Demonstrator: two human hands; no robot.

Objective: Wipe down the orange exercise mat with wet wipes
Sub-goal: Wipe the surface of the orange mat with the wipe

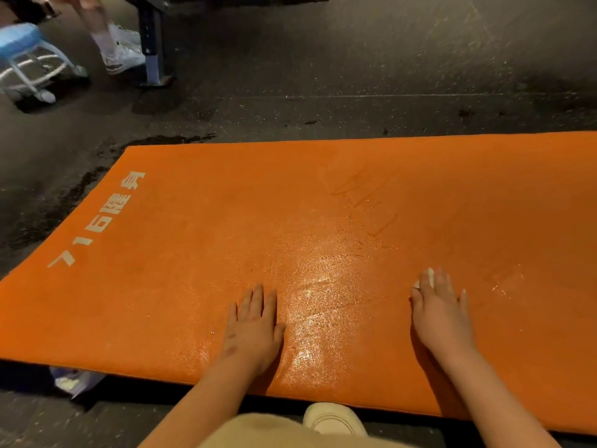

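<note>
The orange exercise mat (226,221) lies flat on the dark floor and fills the middle of the view, with pale lettering near its left end. A wet, shiny patch covers its near middle. My left hand (255,321) rests flat on the mat with straight fingers and holds nothing. My right hand (439,305) presses flat on a white wet wipe (428,277); only small bits of the wipe show past my fingertips.
A crumpled plastic packet (76,381) lies on the floor by the mat's near left edge. My white shoe (334,418) is at the near edge. Far left stand a blue stool (29,56), a metal post (151,43) and another person's foot (113,56).
</note>
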